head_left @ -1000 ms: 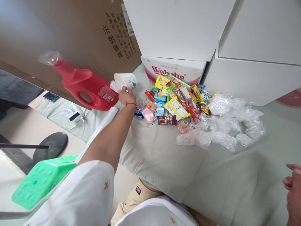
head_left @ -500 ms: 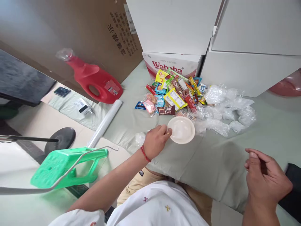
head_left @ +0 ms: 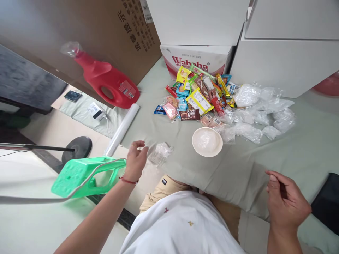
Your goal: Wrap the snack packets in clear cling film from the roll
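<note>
My left hand is off to the left by the table edge, fingers loosely bent with a gap between thumb and forefinger; I see nothing in it. Just right of its fingertips lies a crumpled clear plastic packet. A small cream bowl rests on the cloth in front of the snacks, with something translucent inside. My right hand hovers at the lower right, fingers curled in and thumb close to the forefinger, holding nothing visible. Beyond the bowl is a heap of wrapped snacks, with clear plastic-wrapped items alongside.
White boxes and a Wahaha carton stand behind the snacks. A red detergent bottle and a white roll lie left. A green stool stands on the floor; a black item sits at far right.
My left hand has let go of the bowl and moved left towards the clear packet. The bowl now stands on the cloth. My right hand keeps much the same pose; the view has shifted slightly.
</note>
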The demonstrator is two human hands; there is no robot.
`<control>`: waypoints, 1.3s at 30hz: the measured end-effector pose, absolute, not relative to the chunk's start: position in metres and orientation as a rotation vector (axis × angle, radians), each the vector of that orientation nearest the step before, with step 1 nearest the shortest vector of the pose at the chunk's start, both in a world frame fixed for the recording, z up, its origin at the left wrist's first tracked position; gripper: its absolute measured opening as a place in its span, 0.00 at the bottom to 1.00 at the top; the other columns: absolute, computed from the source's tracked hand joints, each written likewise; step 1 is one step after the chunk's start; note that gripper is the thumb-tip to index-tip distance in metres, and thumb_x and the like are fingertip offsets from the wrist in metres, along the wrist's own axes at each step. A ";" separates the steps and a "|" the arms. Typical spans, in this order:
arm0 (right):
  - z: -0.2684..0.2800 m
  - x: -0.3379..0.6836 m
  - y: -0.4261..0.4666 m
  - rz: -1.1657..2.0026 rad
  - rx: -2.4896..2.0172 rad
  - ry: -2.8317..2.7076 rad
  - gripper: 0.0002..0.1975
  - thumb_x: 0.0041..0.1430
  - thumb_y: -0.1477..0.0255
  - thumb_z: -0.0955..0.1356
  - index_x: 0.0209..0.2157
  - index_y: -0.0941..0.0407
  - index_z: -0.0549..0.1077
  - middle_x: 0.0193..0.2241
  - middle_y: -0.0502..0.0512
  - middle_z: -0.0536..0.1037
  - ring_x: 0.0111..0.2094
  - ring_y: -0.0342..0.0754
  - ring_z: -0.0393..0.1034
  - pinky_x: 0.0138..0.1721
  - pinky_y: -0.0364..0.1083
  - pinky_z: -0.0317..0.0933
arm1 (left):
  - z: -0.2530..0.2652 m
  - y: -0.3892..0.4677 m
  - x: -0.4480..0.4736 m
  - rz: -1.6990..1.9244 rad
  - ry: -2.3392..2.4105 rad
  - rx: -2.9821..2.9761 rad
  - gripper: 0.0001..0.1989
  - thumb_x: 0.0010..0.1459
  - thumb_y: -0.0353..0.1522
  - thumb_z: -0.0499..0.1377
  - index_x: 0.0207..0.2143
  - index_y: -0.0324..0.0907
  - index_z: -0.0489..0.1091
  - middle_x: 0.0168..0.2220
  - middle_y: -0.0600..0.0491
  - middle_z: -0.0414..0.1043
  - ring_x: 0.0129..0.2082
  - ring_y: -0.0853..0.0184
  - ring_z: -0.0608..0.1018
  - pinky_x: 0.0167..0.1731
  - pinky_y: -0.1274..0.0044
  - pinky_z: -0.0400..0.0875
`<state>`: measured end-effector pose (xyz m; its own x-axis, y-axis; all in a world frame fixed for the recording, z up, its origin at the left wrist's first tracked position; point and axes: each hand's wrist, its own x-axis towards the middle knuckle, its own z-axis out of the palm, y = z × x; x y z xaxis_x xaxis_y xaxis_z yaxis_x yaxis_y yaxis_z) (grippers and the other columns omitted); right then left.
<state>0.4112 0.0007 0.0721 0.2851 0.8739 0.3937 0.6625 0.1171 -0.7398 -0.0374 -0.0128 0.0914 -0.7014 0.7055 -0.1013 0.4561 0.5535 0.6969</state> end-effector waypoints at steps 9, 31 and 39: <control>0.079 0.324 0.028 0.031 -1.034 -2.158 0.25 0.62 0.85 0.69 0.57 0.50 0.73 0.58 0.61 0.77 0.34 0.43 0.77 0.36 0.43 0.70 | 0.052 -0.010 -0.026 0.633 2.106 1.653 0.25 0.56 0.37 0.60 0.57 0.46 0.72 0.58 0.45 0.69 0.53 0.56 0.76 0.50 0.67 0.74; 0.106 0.419 0.179 -0.418 -1.594 -1.693 0.13 0.65 0.65 0.67 0.42 0.56 0.81 0.36 0.65 0.79 0.39 0.57 0.73 0.42 0.53 0.63 | 0.081 -0.012 0.014 1.025 1.494 0.730 0.26 0.50 0.53 0.68 0.34 0.40 0.73 0.23 0.58 0.65 0.20 0.76 0.59 0.20 0.80 0.51; 0.089 0.443 0.108 -0.443 -1.912 -1.464 0.11 0.61 0.69 0.69 0.42 0.56 0.81 0.33 0.64 0.76 0.41 0.65 0.73 0.41 0.59 0.63 | 0.075 -0.007 0.017 1.132 1.374 0.574 0.26 0.44 0.46 0.73 0.40 0.42 0.70 0.23 0.62 0.65 0.19 0.77 0.60 0.18 0.82 0.51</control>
<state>0.4435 0.1080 0.0891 0.3097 0.7105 0.6319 0.9416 -0.1367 -0.3078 0.0172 -0.0072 0.0751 -0.1733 0.8702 -0.4613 -0.2857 0.4038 0.8691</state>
